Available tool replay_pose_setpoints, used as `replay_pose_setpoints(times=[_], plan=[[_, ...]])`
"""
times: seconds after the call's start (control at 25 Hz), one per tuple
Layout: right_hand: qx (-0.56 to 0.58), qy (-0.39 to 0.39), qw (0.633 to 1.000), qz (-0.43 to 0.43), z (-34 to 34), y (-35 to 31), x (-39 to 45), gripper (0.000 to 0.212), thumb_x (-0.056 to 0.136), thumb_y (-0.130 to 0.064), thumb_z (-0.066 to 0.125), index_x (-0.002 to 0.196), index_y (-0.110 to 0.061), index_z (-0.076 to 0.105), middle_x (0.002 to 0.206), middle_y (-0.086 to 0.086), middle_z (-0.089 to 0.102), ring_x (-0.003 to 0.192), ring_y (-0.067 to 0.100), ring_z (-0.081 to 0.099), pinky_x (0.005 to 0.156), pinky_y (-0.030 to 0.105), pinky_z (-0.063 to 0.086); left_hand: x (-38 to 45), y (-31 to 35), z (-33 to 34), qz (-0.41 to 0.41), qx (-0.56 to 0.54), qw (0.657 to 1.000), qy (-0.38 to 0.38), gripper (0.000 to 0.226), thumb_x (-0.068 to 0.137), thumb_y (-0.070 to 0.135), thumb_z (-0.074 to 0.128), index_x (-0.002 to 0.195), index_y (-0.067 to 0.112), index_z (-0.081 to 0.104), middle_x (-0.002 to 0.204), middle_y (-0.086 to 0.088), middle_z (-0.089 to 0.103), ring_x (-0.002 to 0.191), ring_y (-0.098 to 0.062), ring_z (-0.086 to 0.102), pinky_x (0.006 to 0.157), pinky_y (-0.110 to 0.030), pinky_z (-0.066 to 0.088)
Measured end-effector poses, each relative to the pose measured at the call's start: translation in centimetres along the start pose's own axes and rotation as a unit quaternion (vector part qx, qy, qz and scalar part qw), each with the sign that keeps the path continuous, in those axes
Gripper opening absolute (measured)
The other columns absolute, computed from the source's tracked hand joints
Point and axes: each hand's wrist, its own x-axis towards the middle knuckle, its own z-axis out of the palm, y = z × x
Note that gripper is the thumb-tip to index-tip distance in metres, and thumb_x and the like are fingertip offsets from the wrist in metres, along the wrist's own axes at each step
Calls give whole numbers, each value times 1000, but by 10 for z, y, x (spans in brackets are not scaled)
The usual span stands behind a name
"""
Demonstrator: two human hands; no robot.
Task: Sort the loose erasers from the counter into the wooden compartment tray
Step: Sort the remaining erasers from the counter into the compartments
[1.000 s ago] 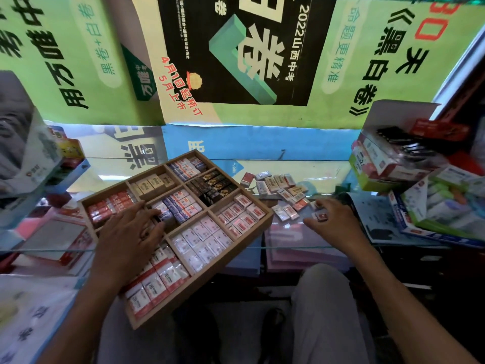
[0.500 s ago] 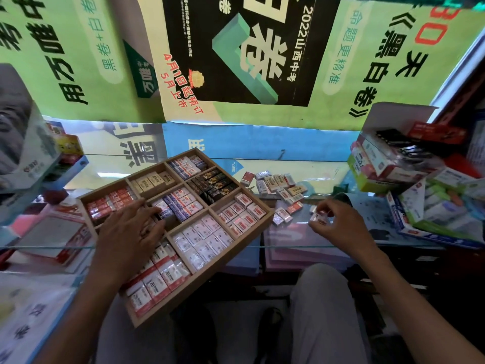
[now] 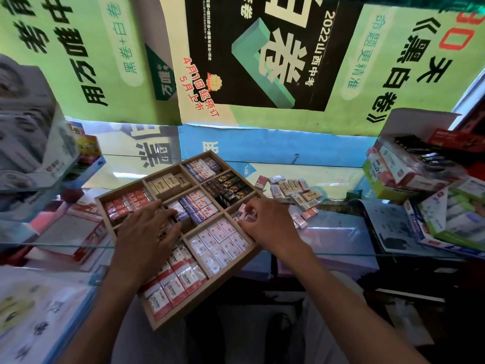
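Note:
The wooden compartment tray [image 3: 202,307] lies tilted on the glass counter, its cells packed with wrapped erasers in red, blue, black, tan and white. My left hand [image 3: 147,235] rests flat on the tray's middle, fingers spread over the blue-wrapped erasers. My right hand [image 3: 270,227] is over the tray's right cell and pinches a small pink-white eraser [image 3: 245,215] at its fingertips. Several loose erasers [image 3: 294,191] lie in a heap on the counter just right of the tray.
Open cartons of stationery [image 3: 420,177] crowd the right end of the counter. A plastic-wrapped stack [image 3: 29,143] stands at the left. Posters cover the wall behind. The glass counter edge [image 3: 341,254] runs in front of me, above my knees.
My right hand has moved left from the loose heap to over the tray's right cell, carrying an eraser. My left hand has stayed on the tray.

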Motion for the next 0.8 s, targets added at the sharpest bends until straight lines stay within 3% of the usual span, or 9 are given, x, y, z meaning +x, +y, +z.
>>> replay_pose_setpoints(times=[0.12, 0.28, 0.52, 0.68, 0.8], plan=[[-37, 4, 999, -19, 9, -3, 2, 26, 87, -35, 64, 104, -16, 67, 108, 3, 63, 97, 22, 61, 82, 34, 51, 0, -3, 0, -2, 0, 1000, 3, 58, 86, 56, 39, 129, 23, 60, 146, -8, 47, 133, -28, 42, 108, -50, 30], [-19, -13, 1000, -21, 1, 2, -3, 34, 84, -34, 71, 112, -15, 62, 122, -1, 44, 94, 17, 58, 83, 33, 52, 2, -3, 1, -8, -9, 1000, -1, 62, 85, 60, 34, 130, 25, 59, 148, -6, 45, 135, -27, 40, 111, -50, 29], [-69, -17, 997, -21, -6, 9, -9, 19, 83, -31, 69, 98, -22, 63, 113, -4, 57, 101, 18, 56, 95, 38, 41, 1, -2, 2, -9, -9, 1000, -3, 60, 86, 57, 36, 131, 24, 58, 148, -6, 45, 136, -27, 40, 112, -51, 29], [-62, 12, 998, -10, -3, 20, -1, 16, 83, -35, 70, 87, -24, 60, 97, -6, 54, 90, 13, 51, 92, 37, 43, 0, -3, 2, -8, -10, 1000, -4, 60, 86, 57, 37, 131, 24, 58, 148, -6, 44, 136, -26, 40, 112, -51, 29], [-94, 32, 993, -56, 0, 25, -1, 19, 88, -42, 64, 97, -26, 65, 103, -6, 60, 98, 17, 51, 94, 39, 38, 0, -3, 2, -9, -11, 1000, -2, 60, 86, 56, 38, 132, 23, 58, 147, -7, 45, 135, -27, 40, 111, -52, 29]])
